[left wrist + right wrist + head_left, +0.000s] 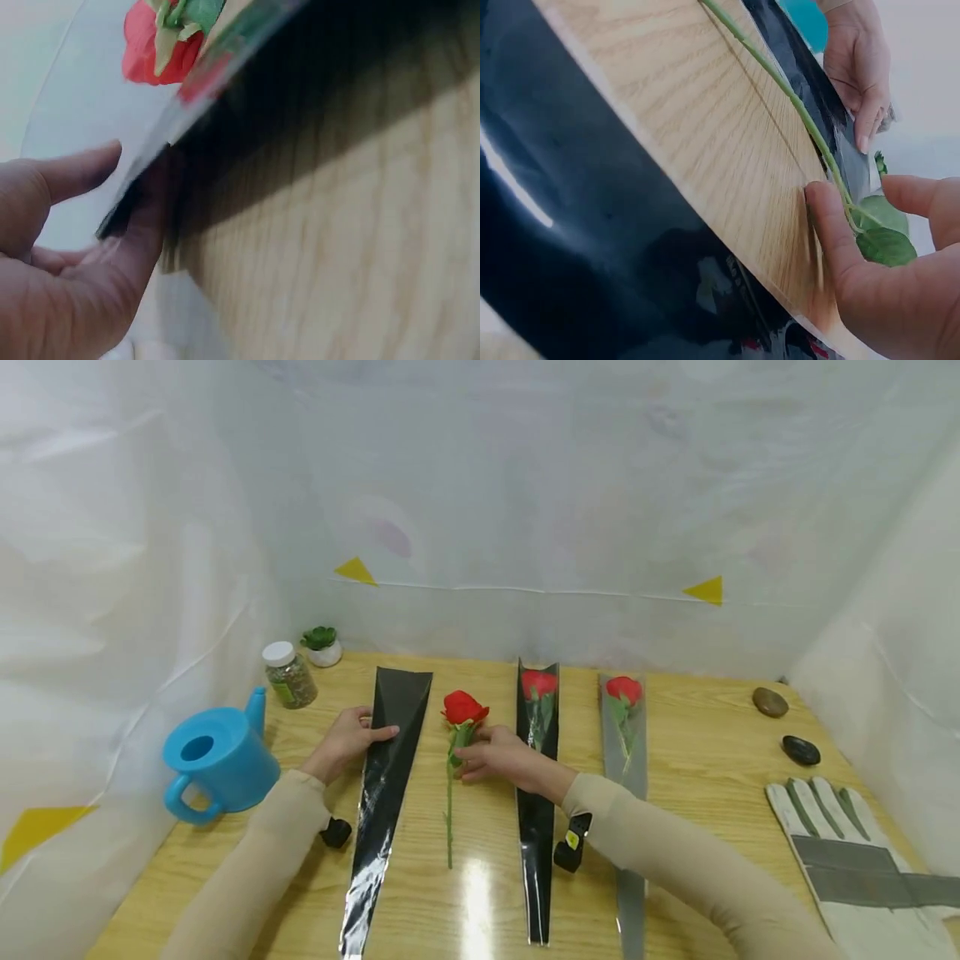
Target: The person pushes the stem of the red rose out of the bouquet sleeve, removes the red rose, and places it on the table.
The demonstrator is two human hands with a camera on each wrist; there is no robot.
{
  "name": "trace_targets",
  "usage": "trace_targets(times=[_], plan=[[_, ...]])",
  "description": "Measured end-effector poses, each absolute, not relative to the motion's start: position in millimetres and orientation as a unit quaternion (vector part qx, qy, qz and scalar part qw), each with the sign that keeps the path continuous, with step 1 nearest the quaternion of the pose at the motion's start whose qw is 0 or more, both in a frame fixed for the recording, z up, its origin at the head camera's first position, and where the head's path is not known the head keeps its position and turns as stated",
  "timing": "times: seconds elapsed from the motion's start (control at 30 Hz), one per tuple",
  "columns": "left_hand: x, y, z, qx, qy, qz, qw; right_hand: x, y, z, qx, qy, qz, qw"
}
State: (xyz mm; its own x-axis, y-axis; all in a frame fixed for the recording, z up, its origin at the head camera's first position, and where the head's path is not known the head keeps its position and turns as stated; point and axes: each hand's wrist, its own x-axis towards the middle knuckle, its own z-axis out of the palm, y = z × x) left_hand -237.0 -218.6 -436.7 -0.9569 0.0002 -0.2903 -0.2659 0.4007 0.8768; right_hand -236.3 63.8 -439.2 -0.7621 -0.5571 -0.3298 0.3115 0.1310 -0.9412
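Note:
A single red rose [463,708] lies on the table with its stem toward me. My right hand [491,756] is at its upper stem. In the right wrist view the thumb and a finger [832,225] are spread around the green leaves [885,244], not closed on them. Left of the rose lies a flat black flower sleeve [390,752], wide end away from me. My left hand [352,739] is at its left edge, thumb over the top. In the left wrist view the thumb [86,169] stands apart from the sleeve and the other fingers reach under its edge.
Two sleeved roses, one in black [536,827] and one in grey [632,827], lie at right. Farther right are a brown stone [770,702], a black stone [801,750] and a glove [847,860]. A blue watering can [225,760], jar [291,677] and potted succulent [324,652] stand left.

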Motion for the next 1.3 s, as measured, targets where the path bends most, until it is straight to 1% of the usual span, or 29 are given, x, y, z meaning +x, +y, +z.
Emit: trace_targets(times=[0.13, 0.33, 0.4, 0.47, 0.53, 0.6, 0.63, 0.67, 0.7, 0.73, 0.8, 0.83, 0.93, 1.03, 1.13, 1.3], plan=[[-232, -218, -433, -0.071, 0.876, 0.467, 0.091, -231, 71, -435, -0.108, 0.695, -0.626, 0.336], [-223, -219, -418, -0.03, 0.914, 0.393, 0.095, -226, 90, -426, -0.125, 0.698, -0.62, 0.335], [-221, -219, -413, -0.018, 0.926, 0.367, 0.084, -229, 98, -423, -0.131, 0.702, -0.621, 0.323], [-218, -218, -410, -0.009, 0.94, 0.337, 0.06, -231, 106, -418, -0.128, 0.715, -0.619, 0.299], [-214, -213, -406, 0.007, 0.947, 0.321, 0.021, -235, 116, -411, -0.12, 0.73, -0.616, 0.271], [-210, -204, -400, 0.029, 0.945, 0.326, -0.013, -239, 125, -404, -0.11, 0.757, -0.602, 0.23], [-208, -199, -397, 0.043, 0.941, 0.335, -0.023, -241, 130, -401, -0.108, 0.775, -0.588, 0.204], [-206, -194, -394, 0.062, 0.932, 0.356, -0.022, -243, 135, -399, -0.106, 0.79, -0.577, 0.18], [-204, -188, -390, 0.08, 0.921, 0.382, -0.014, -246, 139, -398, -0.103, 0.809, -0.557, 0.155], [-203, -182, -386, 0.098, 0.904, 0.415, 0.006, -248, 142, -396, -0.096, 0.829, -0.536, 0.13], [-201, -171, -379, 0.122, 0.855, 0.499, 0.073, -251, 148, -395, -0.078, 0.858, -0.498, 0.096], [-200, -166, -376, 0.127, 0.823, 0.541, 0.114, -253, 151, -395, -0.068, 0.868, -0.483, 0.089], [-194, -148, -369, 0.122, 0.718, 0.645, 0.234, -256, 155, -395, -0.031, 0.879, -0.464, 0.105], [-186, -128, -368, 0.098, 0.638, 0.695, 0.317, -257, 158, -397, -0.002, 0.869, -0.474, 0.141], [-178, -108, -374, 0.07, 0.603, 0.71, 0.355, -258, 157, -402, 0.02, 0.857, -0.487, 0.165], [-174, -85, -390, 0.028, 0.617, 0.693, 0.373, -260, 156, -412, 0.033, 0.847, -0.502, 0.172]])
